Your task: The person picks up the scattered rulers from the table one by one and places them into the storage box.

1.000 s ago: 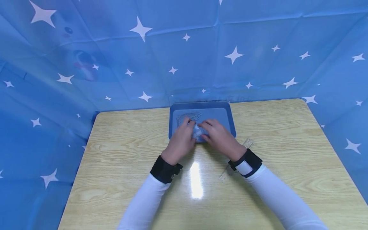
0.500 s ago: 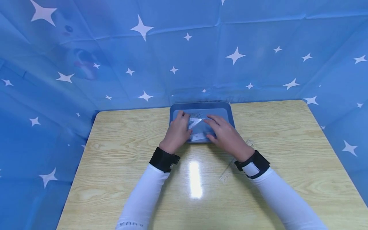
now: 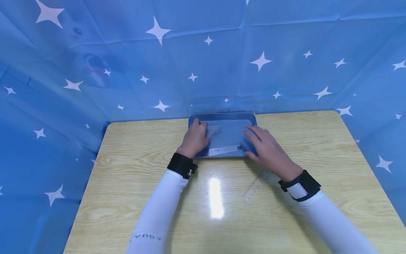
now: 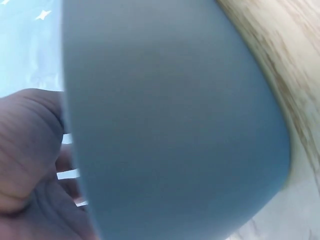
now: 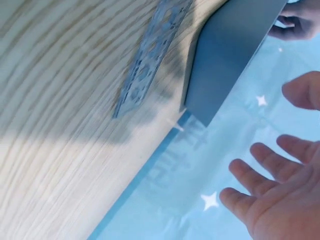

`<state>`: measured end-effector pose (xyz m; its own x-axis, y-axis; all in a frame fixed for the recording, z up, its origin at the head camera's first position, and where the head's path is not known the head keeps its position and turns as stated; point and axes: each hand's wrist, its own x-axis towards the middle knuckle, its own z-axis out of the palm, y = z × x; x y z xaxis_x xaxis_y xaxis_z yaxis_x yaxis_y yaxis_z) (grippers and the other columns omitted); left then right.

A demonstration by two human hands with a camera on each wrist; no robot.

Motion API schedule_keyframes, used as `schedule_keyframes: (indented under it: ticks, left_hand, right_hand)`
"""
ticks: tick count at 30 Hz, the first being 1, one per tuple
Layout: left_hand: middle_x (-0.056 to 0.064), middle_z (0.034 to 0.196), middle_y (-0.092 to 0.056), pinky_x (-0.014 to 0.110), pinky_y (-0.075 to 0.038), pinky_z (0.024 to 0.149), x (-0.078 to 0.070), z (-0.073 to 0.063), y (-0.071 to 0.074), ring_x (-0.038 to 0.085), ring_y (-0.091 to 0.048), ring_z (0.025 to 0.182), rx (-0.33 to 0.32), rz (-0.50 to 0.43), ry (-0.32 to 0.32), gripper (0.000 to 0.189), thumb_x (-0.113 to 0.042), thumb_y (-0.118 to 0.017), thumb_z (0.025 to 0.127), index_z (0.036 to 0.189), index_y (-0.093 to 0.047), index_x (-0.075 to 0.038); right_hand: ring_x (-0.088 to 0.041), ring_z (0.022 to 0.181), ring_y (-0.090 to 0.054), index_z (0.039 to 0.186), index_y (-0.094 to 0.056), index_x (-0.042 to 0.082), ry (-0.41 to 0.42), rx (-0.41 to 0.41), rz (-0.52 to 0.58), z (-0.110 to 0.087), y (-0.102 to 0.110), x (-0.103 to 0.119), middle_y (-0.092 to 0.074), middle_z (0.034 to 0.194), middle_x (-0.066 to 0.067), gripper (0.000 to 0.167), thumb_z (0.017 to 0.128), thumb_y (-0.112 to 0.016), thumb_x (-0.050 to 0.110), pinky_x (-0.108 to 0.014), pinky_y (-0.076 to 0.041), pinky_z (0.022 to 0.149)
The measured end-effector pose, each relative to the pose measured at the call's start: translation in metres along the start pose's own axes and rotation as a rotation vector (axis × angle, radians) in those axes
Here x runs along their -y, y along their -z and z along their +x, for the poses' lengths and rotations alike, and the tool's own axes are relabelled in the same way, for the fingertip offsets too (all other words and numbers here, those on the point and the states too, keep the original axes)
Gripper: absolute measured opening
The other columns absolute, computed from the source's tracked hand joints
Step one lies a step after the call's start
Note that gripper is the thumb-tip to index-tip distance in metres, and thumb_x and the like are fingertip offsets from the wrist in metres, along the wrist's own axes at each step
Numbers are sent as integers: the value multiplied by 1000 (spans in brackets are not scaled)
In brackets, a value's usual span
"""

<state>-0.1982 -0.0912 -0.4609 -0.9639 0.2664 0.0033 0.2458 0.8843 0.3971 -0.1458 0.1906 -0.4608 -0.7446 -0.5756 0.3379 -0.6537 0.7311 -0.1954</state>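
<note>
My left hand (image 3: 193,138) reaches over the left end of the blue tray (image 3: 234,118), fingers bent down inside it. Beside those fingers lie clear triangular set squares (image 3: 214,129), partly covered by the hand. I cannot tell whether the fingers grip one. The left wrist view has the tray's outer wall (image 4: 175,125) hiding most of the fingers. Along the tray's near side lies a clear straight ruler (image 3: 223,150). My right hand (image 3: 269,150) hovers at the tray's right end with fingers spread and nothing in them, as the right wrist view (image 5: 280,195) also shows.
On the wooden table (image 3: 133,197), another clear ruler (image 3: 253,187) with cut-out shapes lies slantwise under the right forearm, in front of the tray. A blue star-patterned cloth (image 3: 177,70) hangs right behind the table's far edge and along the sides.
My hands have come apart: the right moved right and let go, the left shifted slightly left. The straight ruler in the tray, earlier mostly covered, now shows at the near side.
</note>
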Motion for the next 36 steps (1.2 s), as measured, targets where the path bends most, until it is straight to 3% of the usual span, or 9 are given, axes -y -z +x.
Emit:
schedule_keyframes:
  ticks: [6,15,25,36]
  left_hand:
    - [26,135,-52,49,-52,96,9,8,-3,42,-55,119,48,26,36,44,-19,-75,95,131,-61,3]
    - [23,134,-55,48,-51,99,14,21,-5,39,-56,117,75,63,53,45,-22,-75,95,130,-62,3]
    - [24,135,-55,48,-47,105,17,27,-7,41,-54,124,108,61,42,46,-21,-73,97,134,-59,5]
    - [24,135,-57,49,-44,111,19,30,-12,42,-53,130,112,65,38,50,-23,-74,97,136,-58,5]
  right_hand:
    - [-44,143,-43,150,-43,-8,-49,19,-23,-16,7,-16,-45,153,-28,83,84,-86,18,-59,-37,116]
    - [-46,145,-38,154,-36,-7,-186,74,21,-31,16,-29,-40,157,-28,70,94,-70,10,-61,-35,116]
    - [-47,141,-42,149,-43,-8,-158,22,22,-34,14,-32,-43,154,-30,63,93,-69,5,-63,-38,111]
    - [-49,142,-40,151,-40,-9,-157,87,22,-42,11,-32,-39,156,-31,65,95,-67,8,-64,-38,112]
